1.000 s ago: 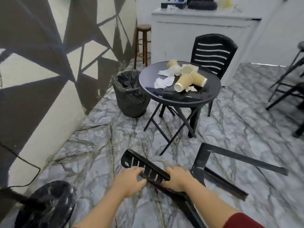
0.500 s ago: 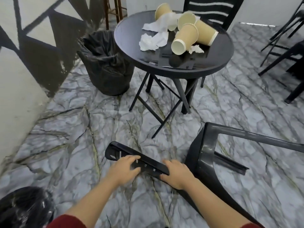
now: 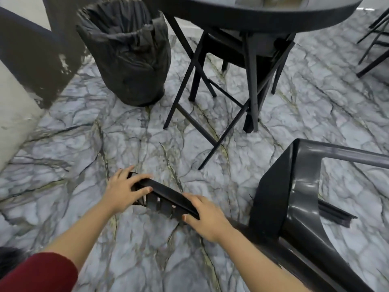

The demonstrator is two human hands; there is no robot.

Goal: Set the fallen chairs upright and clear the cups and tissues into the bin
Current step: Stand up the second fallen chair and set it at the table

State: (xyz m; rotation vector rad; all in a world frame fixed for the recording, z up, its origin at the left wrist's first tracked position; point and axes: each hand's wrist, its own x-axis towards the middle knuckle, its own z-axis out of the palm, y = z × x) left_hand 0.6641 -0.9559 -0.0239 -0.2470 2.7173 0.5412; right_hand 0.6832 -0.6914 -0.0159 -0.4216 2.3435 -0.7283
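Note:
A black plastic chair [image 3: 294, 199] lies on its side on the marble floor, legs pointing right. Its slatted backrest top [image 3: 166, 194] is low at the centre. My left hand [image 3: 123, 191] grips the backrest's left end, and my right hand [image 3: 205, 216] grips its right end. The black-lined bin [image 3: 128, 51] stands upright at the top left, beside the wall. The round black table [image 3: 261, 15] is at the top edge; the cups and tissues on it are out of view.
The table's crossed folding legs [image 3: 210, 98] stand between the bin and the fallen chair. Another chair sits behind the table. More chair legs [image 3: 372, 45] show at the far right. A painted wall [image 3: 19, 85] runs along the left.
My view has dropped and moved closer, so the tabletop's cups and tissues left the frame. Both hands keep their hold on the backrest, which looks slightly raised.

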